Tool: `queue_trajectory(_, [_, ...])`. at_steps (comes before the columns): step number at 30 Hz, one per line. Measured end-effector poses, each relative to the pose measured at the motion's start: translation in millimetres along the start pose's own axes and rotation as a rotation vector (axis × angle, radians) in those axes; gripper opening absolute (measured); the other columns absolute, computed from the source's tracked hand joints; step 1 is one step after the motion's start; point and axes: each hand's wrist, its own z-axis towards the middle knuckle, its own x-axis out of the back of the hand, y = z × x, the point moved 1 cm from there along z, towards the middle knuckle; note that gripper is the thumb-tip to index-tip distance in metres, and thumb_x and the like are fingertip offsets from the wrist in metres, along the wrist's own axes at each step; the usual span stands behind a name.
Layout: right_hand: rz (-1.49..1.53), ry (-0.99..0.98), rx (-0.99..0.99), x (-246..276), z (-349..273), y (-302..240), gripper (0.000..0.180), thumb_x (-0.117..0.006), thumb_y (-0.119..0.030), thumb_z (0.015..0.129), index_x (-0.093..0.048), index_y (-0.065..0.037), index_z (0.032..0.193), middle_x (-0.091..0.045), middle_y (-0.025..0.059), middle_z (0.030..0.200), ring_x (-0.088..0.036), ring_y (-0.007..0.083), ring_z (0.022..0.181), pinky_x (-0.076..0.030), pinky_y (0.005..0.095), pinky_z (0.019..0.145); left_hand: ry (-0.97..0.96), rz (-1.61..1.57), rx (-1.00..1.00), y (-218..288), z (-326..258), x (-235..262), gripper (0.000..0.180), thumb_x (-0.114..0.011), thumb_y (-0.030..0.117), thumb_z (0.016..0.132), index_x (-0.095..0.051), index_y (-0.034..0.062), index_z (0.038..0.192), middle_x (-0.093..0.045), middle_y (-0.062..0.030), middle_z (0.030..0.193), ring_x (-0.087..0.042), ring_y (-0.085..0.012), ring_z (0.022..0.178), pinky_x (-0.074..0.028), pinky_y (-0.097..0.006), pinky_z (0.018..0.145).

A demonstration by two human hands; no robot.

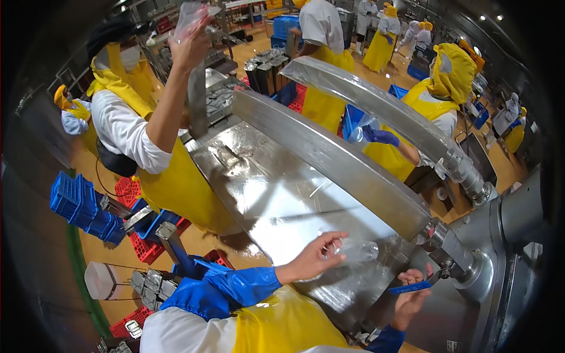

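Note:
My left hand (315, 256), its fingers curled, holds a clear plastic bag (360, 252) at the fingertips over the near end of the shiny metal table (281, 234). Blue sleeve covers that forearm. My right hand (410, 297) is lower and to the right, closed around a flat blue strip (410, 287) with print on it. I cannot make out whether the strip is a handle or a label. Beside that hand stands the metal joint (450, 253) of a long steel arm (335, 159), which runs across the table.
A second steel arm (376, 106) curves behind the first. At left a co-worker in a yellow apron (176, 188) raises a hand with clear plastic. Across the table another co-worker's blue glove (381, 136) holds something clear. Blue crates (88, 206) and stacked metal molds (154, 287) stand at left.

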Motion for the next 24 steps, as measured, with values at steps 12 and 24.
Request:
queue_trajectory(12, [-0.377, -0.581, -0.541, 83, -66, 167, 0.02, -0.073, -0.008, 0.095, -0.063, 0.002, 0.11, -0.07, 0.0041, 0.093, -0.064, 0.0085, 0.082, -0.051, 0.0243, 0.075, -0.047, 0.284, 0.16, -52, -41, -44, 0.045, -0.07, 0.023, 0.101, -0.058, 0.008, 0.141, -0.051, 0.0, 0.1, -0.047, -0.0073, 0.078, -0.044, -0.024, 0.072])
queue_trajectory(24, [0.098, -0.438, -0.78, -125, -8, 196, 0.009, -0.057, -0.017, 0.106, -0.057, -0.009, 0.104, -0.062, 0.0054, 0.09, -0.064, 0.0196, 0.083, -0.054, 0.0369, 0.071, -0.094, 0.365, 0.281, -46, -19, 102, 0.021, -0.056, 0.023, 0.108, -0.061, 0.0027, 0.11, -0.062, -0.0056, 0.087, -0.056, -0.0159, 0.08, -0.049, -0.034, 0.076])
